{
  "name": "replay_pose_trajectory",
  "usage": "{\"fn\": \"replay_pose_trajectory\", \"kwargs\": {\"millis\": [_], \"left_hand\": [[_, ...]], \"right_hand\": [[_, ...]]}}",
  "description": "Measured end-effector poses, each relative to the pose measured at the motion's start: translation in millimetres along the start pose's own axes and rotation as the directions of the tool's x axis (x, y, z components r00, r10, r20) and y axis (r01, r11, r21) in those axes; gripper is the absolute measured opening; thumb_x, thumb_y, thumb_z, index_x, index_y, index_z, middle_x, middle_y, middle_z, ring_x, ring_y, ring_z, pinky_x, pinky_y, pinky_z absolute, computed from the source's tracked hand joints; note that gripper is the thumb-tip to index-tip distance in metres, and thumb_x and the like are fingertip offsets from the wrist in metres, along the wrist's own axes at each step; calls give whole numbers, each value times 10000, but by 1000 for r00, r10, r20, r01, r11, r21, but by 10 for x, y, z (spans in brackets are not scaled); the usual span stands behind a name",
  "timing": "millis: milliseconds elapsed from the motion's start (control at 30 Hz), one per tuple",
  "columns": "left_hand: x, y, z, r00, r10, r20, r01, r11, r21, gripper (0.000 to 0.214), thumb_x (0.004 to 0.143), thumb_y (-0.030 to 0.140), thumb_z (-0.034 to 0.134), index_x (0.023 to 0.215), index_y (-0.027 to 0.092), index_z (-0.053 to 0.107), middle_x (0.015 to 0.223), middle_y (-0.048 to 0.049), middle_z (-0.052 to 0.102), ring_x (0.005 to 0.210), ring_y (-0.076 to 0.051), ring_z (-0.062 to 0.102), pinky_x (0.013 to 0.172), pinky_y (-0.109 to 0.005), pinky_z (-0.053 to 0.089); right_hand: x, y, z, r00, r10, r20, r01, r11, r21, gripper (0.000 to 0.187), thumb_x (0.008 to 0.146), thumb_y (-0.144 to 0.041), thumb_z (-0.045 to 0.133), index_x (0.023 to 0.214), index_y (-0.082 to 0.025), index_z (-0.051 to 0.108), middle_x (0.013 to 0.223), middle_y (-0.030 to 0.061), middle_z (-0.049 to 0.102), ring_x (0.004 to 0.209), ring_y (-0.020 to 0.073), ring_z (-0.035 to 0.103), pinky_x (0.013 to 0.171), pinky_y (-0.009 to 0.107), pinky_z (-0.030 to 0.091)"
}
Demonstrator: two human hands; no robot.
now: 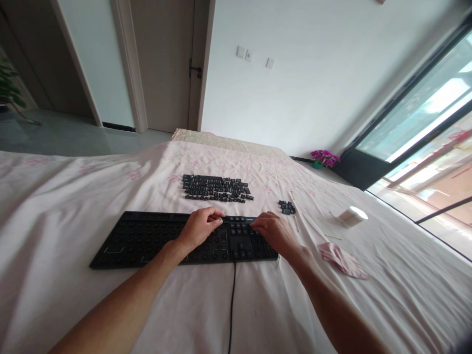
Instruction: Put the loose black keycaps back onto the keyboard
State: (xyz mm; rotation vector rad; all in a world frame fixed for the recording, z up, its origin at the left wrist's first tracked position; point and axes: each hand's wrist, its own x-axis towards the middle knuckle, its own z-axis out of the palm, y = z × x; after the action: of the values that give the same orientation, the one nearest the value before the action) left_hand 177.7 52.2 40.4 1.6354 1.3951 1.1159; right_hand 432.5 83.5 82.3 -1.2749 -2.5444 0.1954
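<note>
A black computer keyboard (pixel 155 241) lies flat on the sheet, its left and middle section stripped of keycaps. Keys remain on the navigation cluster and near the number pad. My left hand (pixel 201 227) rests over the upper middle of the keyboard, thumb and fingers pinched together; anything between them is too small to make out. My right hand (pixel 273 231) is curled over the top right part, fingertips pressed together at the keys, and what they hold is hidden. Beyond the keyboard, loose black keycaps (pixel 214 188) lie in rows, with a smaller pile of keycaps (pixel 286 207) to the right.
A pale floral sheet (pixel 177 314) covers the bed. On the right are a white cylindrical container (pixel 352 216), a pink cloth (pixel 342 259) and thin sticks. The keyboard cable (pixel 232 305) runs toward me. A door, a wall and purple flowers (pixel 324 158) stand beyond.
</note>
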Motion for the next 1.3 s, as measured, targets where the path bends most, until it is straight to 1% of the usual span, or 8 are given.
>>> {"fn": "replay_pose_trajectory", "kwargs": {"millis": [200, 267, 467, 600, 867, 1033, 1167, 1300], "left_hand": [[16, -9, 8, 1000, -28, 12, 28, 999, -41, 210, 774, 258, 619, 942, 175, 712, 857, -51, 732, 785, -189, 674, 631, -269, 540], [22, -10, 10, 1000, -27, 11, 28, 998, -49, 207, 772, 262, 620, 937, 179, 712, 858, -50, 730, 788, -188, 674, 622, -263, 539], [11, -13, 6, 999, -40, 23, 42, 996, -78, 219, 772, 276, 619, 946, 174, 706, 842, -47, 715, 772, -179, 665, 586, -247, 539], [2, -13, 5, 999, -40, 25, 41, 996, -77, 229, 773, 285, 619, 952, 172, 707, 843, -49, 716, 773, -179, 664, 584, -249, 540], [4, 18, -5, 1000, -27, 8, 27, 999, -40, 212, 767, 271, 625, 937, 182, 716, 846, -47, 731, 780, -185, 675, 629, -267, 544], [-5, 25, -10, 1000, -22, 13, 23, 999, -38, 215, 774, 260, 618, 942, 168, 714, 841, -51, 729, 768, -183, 672, 640, -273, 543], [-5, 18, -11, 1000, -1, 6, 2, 1000, -7, 204, 779, 249, 614, 940, 177, 718, 856, -46, 735, 784, -180, 673, 700, -288, 547], [-3, 15, -7, 1000, 6, 1, -6, 1000, -1, 195, 781, 247, 613, 934, 181, 716, 862, -43, 737, 793, -180, 675, 713, -288, 548]], "right_hand": [[55, 2, -24, 999, 16, 28, -17, 999, 36, 150, 831, -133, 615, 847, -231, 727, 888, 3, 691, 870, 171, 612, 772, 280, 438], [66, 8, -18, 999, 10, 32, -12, 999, 42, 157, 827, -120, 611, 859, -227, 721, 882, 5, 691, 870, 174, 613, 767, 283, 440], [75, 71, 28, 996, -87, 11, 86, 991, 104, 193, 837, -106, 612, 907, -232, 741, 917, 12, 707, 891, 171, 616, 819, 288, 458], [64, 80, 28, 992, -124, 5, 123, 988, 98, 195, 866, -119, 589, 908, -223, 748, 912, 26, 714, 884, 168, 615, 800, 283, 470], [52, 21, -2, 989, -143, 36, 142, 990, 9, 234, 908, -130, 533, 855, -214, 745, 881, 37, 700, 875, 162, 602, 785, 268, 462], [-52, -28, 42, 995, -99, -14, 98, 995, -14, 329, 900, -87, 474, 1001, -246, 744, 987, 36, 701, 901, 166, 594, 796, 278, 469], [-163, -138, 68, 997, -69, -27, 65, 989, -130, 437, 821, -2, 469, 1085, -244, 719, 1062, 45, 689, 984, 197, 563, 860, 318, 450], [-242, -235, 79, 997, -74, -12, 69, 968, -241, 437, 803, 0, 490, 1126, -223, 682, 1114, 64, 670, 1019, 230, 534, 890, 356, 424]]}}
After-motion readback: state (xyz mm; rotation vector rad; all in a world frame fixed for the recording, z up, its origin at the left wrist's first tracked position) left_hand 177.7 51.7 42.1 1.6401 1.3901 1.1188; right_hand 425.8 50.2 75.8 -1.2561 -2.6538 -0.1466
